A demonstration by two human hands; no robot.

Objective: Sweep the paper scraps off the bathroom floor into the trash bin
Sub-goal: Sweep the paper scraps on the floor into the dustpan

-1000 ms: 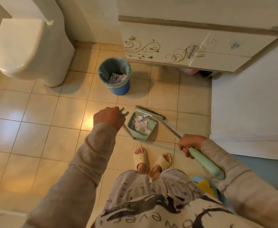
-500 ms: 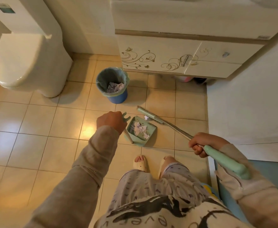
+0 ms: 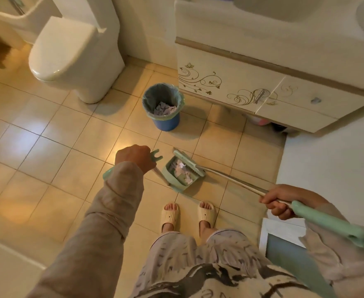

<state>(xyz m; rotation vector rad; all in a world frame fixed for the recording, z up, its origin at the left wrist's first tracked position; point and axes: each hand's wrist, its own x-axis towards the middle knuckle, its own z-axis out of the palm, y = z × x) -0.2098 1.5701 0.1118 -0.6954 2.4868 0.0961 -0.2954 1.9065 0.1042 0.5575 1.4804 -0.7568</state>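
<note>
A mint-green dustpan [image 3: 178, 183] rests on the tiled floor just ahead of my feet, holding white and pale paper scraps [image 3: 182, 172]. My left hand [image 3: 134, 157] is closed around the top of the dustpan's long handle. My right hand [image 3: 281, 201] grips the broom handle [image 3: 237, 181] near its green grip. The broom head [image 3: 187, 161] lies across the far edge of the dustpan. The blue trash bin [image 3: 163, 106], lined with a pale bag and holding paper, stands farther ahead on the floor.
A white toilet [image 3: 69, 54] stands at the left back. A vanity cabinet [image 3: 252, 87] with scroll patterns hangs at the right back, close to the bin. A white wall and doorstep [image 3: 327, 168] border the right. My slippered feet [image 3: 187, 214] stand behind the dustpan.
The broom head swung out beyond the dustpan and came back against its far edge. My view tilted up and shifted, showing more of the toilet and vanity. Both hands kept their grips.
</note>
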